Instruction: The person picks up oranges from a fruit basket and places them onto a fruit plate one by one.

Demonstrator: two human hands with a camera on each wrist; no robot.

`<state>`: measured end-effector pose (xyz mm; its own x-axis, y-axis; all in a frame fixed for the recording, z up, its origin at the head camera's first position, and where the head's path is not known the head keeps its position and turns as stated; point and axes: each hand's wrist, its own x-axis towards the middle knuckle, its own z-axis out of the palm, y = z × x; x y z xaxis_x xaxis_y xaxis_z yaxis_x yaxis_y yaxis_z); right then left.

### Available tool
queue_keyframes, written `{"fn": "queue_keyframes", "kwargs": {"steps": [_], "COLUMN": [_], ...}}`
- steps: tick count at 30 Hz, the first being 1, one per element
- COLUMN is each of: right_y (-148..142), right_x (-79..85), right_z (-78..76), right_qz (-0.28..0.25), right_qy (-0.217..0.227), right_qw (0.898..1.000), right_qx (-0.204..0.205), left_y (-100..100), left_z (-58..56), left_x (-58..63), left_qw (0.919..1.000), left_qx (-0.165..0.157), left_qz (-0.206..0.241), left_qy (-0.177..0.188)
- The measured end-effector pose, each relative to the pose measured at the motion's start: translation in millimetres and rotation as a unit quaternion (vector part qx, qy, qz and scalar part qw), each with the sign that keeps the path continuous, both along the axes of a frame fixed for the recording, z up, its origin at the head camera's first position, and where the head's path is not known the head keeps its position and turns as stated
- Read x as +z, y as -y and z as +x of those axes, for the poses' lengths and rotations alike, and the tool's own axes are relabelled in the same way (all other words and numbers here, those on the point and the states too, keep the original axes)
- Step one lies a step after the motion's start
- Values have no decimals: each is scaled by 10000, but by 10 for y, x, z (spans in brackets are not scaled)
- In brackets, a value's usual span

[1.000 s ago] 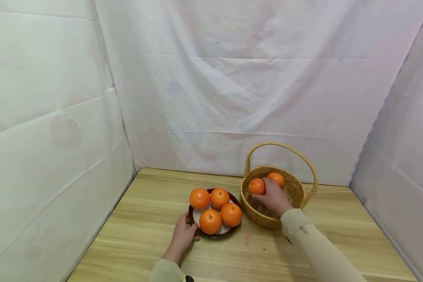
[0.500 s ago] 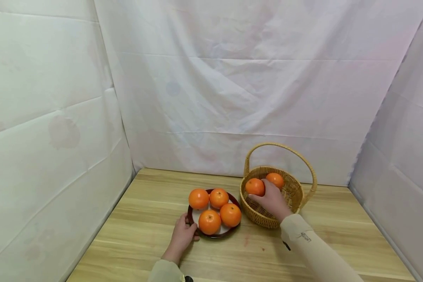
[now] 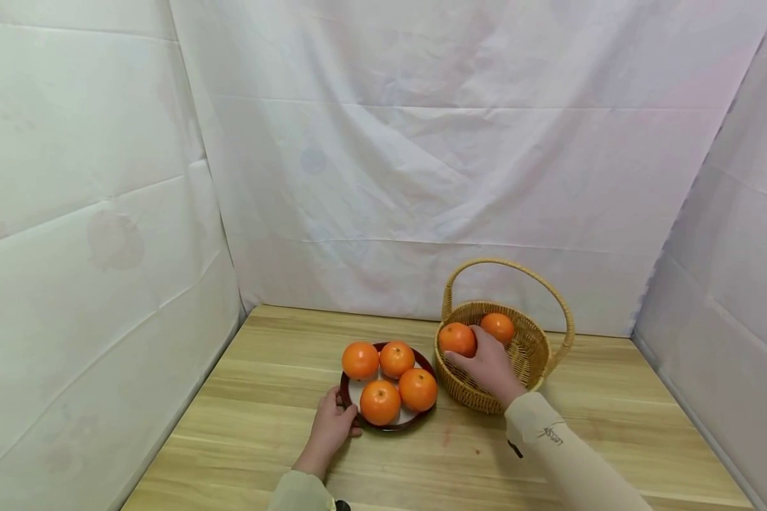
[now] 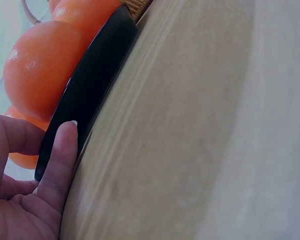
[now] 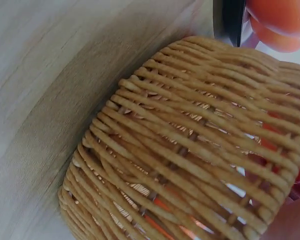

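In the head view my right hand (image 3: 488, 365) reaches into a wicker basket (image 3: 479, 401) and grips an orange (image 3: 457, 339) near the basket's left rim. A second orange (image 3: 498, 328) lies behind that hand, inside the basket. My left hand (image 3: 332, 424) holds the near-left rim of a dark red plate (image 3: 396, 428) with a white inside. Several oranges sit on this plate, among them a front one (image 3: 380, 403). The left wrist view shows the thumb (image 4: 62, 150) against the plate's dark outer side (image 4: 97, 75). Basket weave (image 5: 180, 130) hides most of the right hand in its wrist view.
The basket's tall arched handle (image 3: 511, 264) rises over its opening. Plate and basket stand side by side on a wood-grain table (image 3: 262, 397). White cloth (image 3: 390, 177) hangs behind the table and along both sides.
My right hand has moved left inside the basket, bringing the gripped orange over toward the left rim. My left hand and the plate have stayed in place.
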<state>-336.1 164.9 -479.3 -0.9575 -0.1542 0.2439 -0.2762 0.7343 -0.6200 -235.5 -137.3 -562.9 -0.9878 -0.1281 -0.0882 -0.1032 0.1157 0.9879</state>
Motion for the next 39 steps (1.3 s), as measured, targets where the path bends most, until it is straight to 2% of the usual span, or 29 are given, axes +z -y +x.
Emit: {"fn": "queue_keyframes", "kwargs": {"steps": [15,23,39], "right_y": [235,348,564], "right_x": [94,69,56], "right_z": [109,152,227], "right_qz": [-188,113,202], "right_qy": [-154,-298,-115], "right_qw": [9993,9983,9982], "right_qx": [295,484,560], "left_y": [3,9,15], "left_z": [1,-3,-15], "left_x": [-4,-9,-39], "left_qw": [10000,10000,9999], "left_qx": [-1,-39,-41], "left_qz": [26,59,63], "left_qy": [-9,-51,-95]}}
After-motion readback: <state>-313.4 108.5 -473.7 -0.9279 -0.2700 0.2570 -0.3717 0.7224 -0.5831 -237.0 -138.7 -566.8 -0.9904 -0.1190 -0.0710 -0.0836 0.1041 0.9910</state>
